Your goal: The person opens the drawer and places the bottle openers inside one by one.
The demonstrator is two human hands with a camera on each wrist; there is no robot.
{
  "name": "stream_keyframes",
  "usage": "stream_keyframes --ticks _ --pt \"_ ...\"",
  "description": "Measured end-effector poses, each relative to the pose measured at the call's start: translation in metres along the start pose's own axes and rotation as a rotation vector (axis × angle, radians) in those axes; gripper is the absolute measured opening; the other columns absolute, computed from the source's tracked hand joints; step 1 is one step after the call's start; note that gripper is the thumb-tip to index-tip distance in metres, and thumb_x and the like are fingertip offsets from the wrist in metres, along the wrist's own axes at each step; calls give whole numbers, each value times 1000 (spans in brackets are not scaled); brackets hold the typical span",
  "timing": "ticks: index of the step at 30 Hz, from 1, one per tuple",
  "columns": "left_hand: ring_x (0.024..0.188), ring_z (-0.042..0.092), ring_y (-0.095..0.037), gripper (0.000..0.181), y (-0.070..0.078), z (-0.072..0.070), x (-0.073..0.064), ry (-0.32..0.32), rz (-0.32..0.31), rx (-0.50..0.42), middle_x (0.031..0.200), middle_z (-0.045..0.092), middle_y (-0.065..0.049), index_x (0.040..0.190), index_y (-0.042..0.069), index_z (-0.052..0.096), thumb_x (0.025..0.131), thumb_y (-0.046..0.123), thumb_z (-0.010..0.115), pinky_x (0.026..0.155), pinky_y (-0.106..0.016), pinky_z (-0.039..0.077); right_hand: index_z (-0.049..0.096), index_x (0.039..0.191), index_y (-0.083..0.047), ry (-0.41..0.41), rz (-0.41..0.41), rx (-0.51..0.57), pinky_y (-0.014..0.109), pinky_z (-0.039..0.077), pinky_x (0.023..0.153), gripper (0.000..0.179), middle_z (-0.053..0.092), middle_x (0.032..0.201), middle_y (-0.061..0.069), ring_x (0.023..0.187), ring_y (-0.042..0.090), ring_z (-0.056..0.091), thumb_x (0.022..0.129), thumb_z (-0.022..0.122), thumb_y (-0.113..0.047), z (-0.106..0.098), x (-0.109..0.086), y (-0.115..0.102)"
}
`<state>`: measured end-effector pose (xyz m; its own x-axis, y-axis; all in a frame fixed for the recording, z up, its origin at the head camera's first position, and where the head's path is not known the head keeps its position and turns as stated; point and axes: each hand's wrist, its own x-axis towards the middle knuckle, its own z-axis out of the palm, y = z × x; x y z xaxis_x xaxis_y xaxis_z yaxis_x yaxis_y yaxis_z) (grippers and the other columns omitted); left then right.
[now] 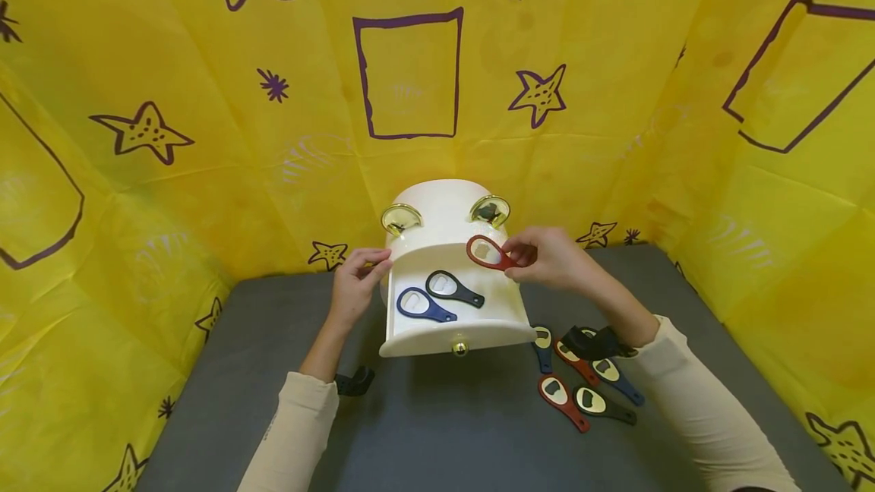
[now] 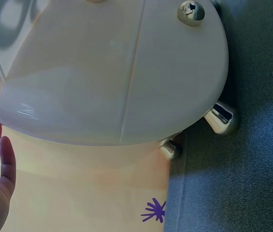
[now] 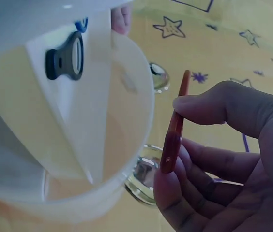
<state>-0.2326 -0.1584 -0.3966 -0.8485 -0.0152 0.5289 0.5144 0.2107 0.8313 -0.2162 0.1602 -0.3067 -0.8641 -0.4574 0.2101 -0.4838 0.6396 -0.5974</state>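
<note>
Wrist views dimmer than head view.

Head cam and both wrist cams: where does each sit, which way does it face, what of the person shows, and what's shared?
Head: on the head, facing forward and down at the white case; left hand, right hand and sleeves show.
Left wrist: facing the case's outside and metal feet; left hand at the left edge.
Right wrist: facing the red bottle opener and drawer; right hand large, part of the left hand at top.
Shared: head and right wrist both show that opener.
</note>
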Motion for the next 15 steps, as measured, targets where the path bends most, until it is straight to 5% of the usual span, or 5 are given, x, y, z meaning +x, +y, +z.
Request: stream_keyframes --ticks 15 --pt "93 58 3 21 -3 1 0 4 -23 -37 106 60 -30 103 -17 67 84 -8 68 78 -13 52 73 94 1 -60 38 -138 25 49 65 23 70 77 6 70 15 59 74 79 -9 24 13 -8"
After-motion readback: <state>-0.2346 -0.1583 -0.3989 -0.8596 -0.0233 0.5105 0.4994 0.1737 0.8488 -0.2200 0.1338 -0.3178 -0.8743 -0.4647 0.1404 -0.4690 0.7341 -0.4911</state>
